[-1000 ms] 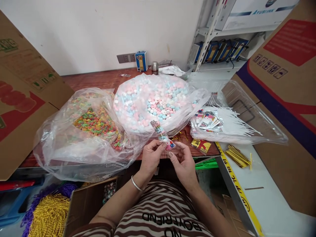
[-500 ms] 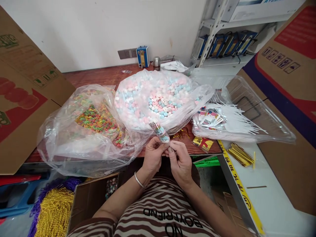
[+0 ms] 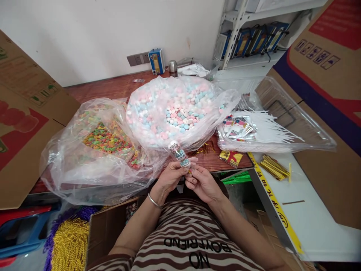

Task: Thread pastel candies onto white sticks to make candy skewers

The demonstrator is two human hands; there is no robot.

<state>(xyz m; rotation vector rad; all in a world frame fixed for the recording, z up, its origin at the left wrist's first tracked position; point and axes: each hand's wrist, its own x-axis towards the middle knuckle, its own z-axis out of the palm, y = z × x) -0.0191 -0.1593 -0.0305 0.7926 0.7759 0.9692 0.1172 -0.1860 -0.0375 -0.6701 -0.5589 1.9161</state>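
Between both hands is a small clear printed candy bag (image 3: 179, 153), its filled end tilted up and away from me. My left hand (image 3: 171, 176) pinches it near its lower end with thumb and fingers. Closed at that same gathered end is my right hand (image 3: 204, 184), where a small yellow bit shows between the fingertips. Just beyond lies a large open plastic bag of pink, white and blue candies (image 3: 180, 116). Left of it is another plastic bag of colourful ring-shaped candies (image 3: 105, 137).
Cardboard boxes (image 3: 316, 90) flank the table. On the right sit a plastic pack of white sticks (image 3: 270, 128), a yellow packet (image 3: 230, 158) and gold twist ties (image 3: 273, 167). A metal-capped bottle (image 3: 173, 69) and blue device (image 3: 156, 61) stand behind. Gold beads (image 3: 70, 241) hang lower left.
The small bag has turned in my fingers, so its filled end now looks rounder and more upright. Both hands stay together at its lower end. The view has shifted slightly.
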